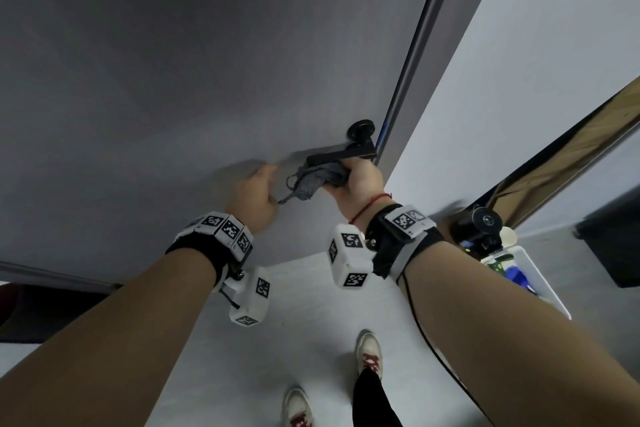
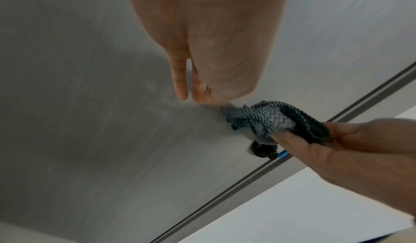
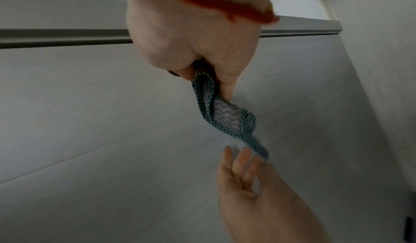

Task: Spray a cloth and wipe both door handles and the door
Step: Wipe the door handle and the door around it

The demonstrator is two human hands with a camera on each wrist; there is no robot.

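Observation:
A grey door point(image 1: 173, 62) fills the head view, with a black lever handle point(image 1: 341, 154) and a round lock knob point(image 1: 362, 128) near its right edge. My right hand point(image 1: 362, 177) grips a bunched grey-blue woven cloth point(image 1: 317, 180) and holds it against the lever's underside. The loose end of the cloth point(image 3: 227, 115) hangs away from my right hand point(image 3: 191, 42). My left hand point(image 1: 254, 192) is just left of it, fingers straight, fingertips point(image 3: 245, 153) touching that loose end. In the left wrist view the cloth point(image 2: 270, 118) hides the lever; only the knob point(image 2: 262, 150) shows.
The dark door frame point(image 1: 415, 62) and a white wall point(image 1: 502, 62) lie right of the handle. A black camera device point(image 1: 479, 222) and a white bin point(image 1: 540, 288) with items stand on the floor at right. My shoes point(image 1: 370, 354) are below.

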